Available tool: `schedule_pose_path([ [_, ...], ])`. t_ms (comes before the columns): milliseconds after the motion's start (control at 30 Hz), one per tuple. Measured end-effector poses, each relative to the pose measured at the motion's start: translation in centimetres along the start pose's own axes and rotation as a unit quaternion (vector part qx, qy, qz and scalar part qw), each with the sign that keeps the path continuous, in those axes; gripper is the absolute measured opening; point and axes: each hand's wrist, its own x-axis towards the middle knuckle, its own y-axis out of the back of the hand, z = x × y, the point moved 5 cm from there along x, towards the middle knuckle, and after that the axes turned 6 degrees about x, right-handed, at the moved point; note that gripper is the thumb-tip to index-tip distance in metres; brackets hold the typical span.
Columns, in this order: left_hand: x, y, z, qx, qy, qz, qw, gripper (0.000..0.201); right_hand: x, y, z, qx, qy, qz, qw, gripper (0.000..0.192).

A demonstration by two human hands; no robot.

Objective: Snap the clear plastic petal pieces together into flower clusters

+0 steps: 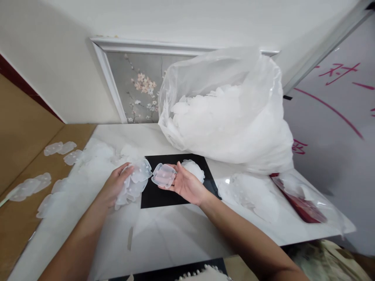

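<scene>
The left hand [115,183] grips a stack of clear plastic pieces [135,181] over a white counter [164,234]. The right hand [183,183], palm up, pinches one piece [164,175]. A full bag [225,113] sits behind.

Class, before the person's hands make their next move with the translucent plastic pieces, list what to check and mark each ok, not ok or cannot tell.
1. Left hand grips a stack of plastic pieces: ok.
2. Right hand holds one single piece at the fingertips: ok.
3. Single piece apart from the stack: ok, a gap shows.
4. Black panel under the hands bare of pieces: not ok, one white piece lies on it.
5. Supply bag open and upright: ok.
6. Number of pieces in the stack: cannot tell.
</scene>
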Motion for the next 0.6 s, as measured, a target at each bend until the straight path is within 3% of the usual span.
schedule_pose_path([
  [200, 0.2, -0.2, -0.3, 0.001, 0.006, -0.038, 0.999, 0.052, 0.0, -0.1, 0.2, -0.024, 0.004, 0.002, 1.0, 0.046],
  [267, 0.1, -0.2, -0.3, 0.007, 0.001, -0.045, 0.999, 0.054, -0.3, 0.1, -0.4, -0.092, 0.046, 0.021, 0.994, 0.041],
  [333, 0.0, -0.4, -0.4, 0.017, 0.001, -0.057, 0.998, 0.055, -0.9, 0.6, -1.9, -0.234, 0.132, 0.069, 0.961, 0.034],
  [400, -0.3, -0.9, -0.4, 0.029, -0.008, -0.091, 0.995, 0.053, -1.7, 1.2, -4.0, -0.419, 0.219, 0.13, 0.871, 0.027],
  [533, -0.9, -2.0, -0.4, 0.051, -0.026, -0.168, 0.984, 0.046, -2.5, 2.4, -7.0, -0.713, 0.278, 0.2, 0.612, 0.014],
  [600, -1.1, -2.2, -0.5, 0.058, -0.025, -0.178, 0.982, 0.044, -2.7, 2.6, -7.5, -0.779, 0.298, 0.215, 0.508, 0.014],
])
